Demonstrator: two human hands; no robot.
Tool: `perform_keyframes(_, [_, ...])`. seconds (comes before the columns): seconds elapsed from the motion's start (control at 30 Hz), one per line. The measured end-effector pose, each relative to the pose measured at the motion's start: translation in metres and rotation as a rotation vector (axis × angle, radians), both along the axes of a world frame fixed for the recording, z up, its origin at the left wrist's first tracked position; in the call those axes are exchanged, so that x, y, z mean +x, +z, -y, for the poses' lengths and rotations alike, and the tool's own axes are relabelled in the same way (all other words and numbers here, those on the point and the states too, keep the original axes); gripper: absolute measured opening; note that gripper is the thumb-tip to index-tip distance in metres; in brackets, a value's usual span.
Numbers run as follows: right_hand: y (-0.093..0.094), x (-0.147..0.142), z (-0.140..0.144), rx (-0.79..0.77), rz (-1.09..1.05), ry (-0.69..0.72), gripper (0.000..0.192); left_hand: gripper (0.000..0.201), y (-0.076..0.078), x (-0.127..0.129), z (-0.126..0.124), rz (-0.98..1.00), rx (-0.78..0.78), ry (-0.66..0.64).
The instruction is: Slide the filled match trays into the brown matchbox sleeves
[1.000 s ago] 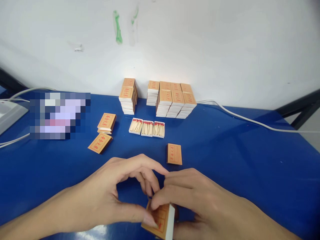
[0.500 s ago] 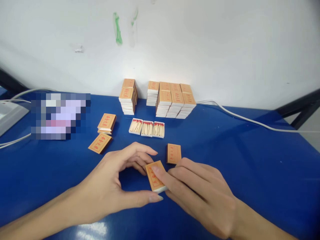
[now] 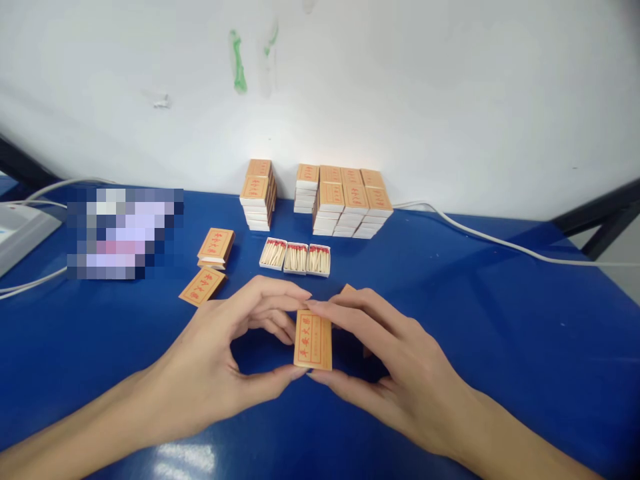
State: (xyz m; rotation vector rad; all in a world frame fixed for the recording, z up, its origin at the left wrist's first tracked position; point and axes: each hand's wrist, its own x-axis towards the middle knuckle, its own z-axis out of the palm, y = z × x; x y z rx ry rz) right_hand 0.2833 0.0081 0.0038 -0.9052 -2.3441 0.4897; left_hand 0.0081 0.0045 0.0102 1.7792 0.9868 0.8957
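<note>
An orange matchbox [image 3: 314,340] with red print is held between both hands, its label side toward me. My left hand [image 3: 225,360] pinches its left part, thumb at the lower edge and index finger at the upper edge. From the other side, my right hand [image 3: 400,373] grips it the same way with thumb below and fingertips on top. Behind the right fingers another matchbox [image 3: 349,289] is mostly hidden. Beyond the hands, three white trays of red-tipped matches [image 3: 296,258] lie side by side on the blue table [image 3: 475,300].
Stacked matchboxes [image 3: 350,200] stand against the white wall, with a smaller stack [image 3: 257,193] to their left. Several orange matchbox sleeves [image 3: 203,285] lie left of the trays. A blurred-out object [image 3: 125,233] sits at far left. A white cable [image 3: 480,237] runs along the right.
The matchbox has been turned more upright and squared toward me. My left fingers have closed onto it, and my right hand has shifted its grip to the top and bottom edges.
</note>
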Motion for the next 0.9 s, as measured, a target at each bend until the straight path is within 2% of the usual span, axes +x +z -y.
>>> perform_keyframes(0.17, [-0.001,-0.001,0.000,0.056,0.044,0.006,0.054,0.063,-0.002,-0.001,0.005,-0.061,0.060,-0.025])
perform_keyframes(0.3, [0.001,-0.001,0.000,0.140,0.029,-0.062,0.054,0.081,-0.005,-0.003,0.009,-0.128,0.194,0.028])
perform_keyframes(0.4, [0.005,0.001,-0.003,0.165,0.003,-0.197,0.047,0.078,0.003,-0.009,0.001,-0.248,0.441,0.176])
perform_keyframes(0.5, [0.010,0.006,-0.008,0.143,0.032,-0.392,0.040,0.055,0.017,-0.024,-0.017,-0.479,0.573,0.459])
perform_keyframes(0.57, [0.012,0.009,-0.012,0.085,0.014,-0.458,0.038,0.052,0.025,-0.036,-0.029,-0.574,0.523,0.604])
perform_keyframes(0.63, [0.014,0.012,-0.016,0.004,-0.023,-0.478,0.036,0.061,0.030,-0.047,-0.039,-0.629,0.395,0.651])
perform_keyframes(0.73, [0.012,0.012,-0.016,-0.075,-0.031,-0.491,0.034,0.067,0.033,-0.057,-0.046,-0.674,0.226,0.656])
perform_keyframes(0.9, [0.002,0.004,-0.006,-0.081,0.033,-0.498,0.037,0.064,0.032,-0.057,-0.048,-0.716,0.185,0.615])
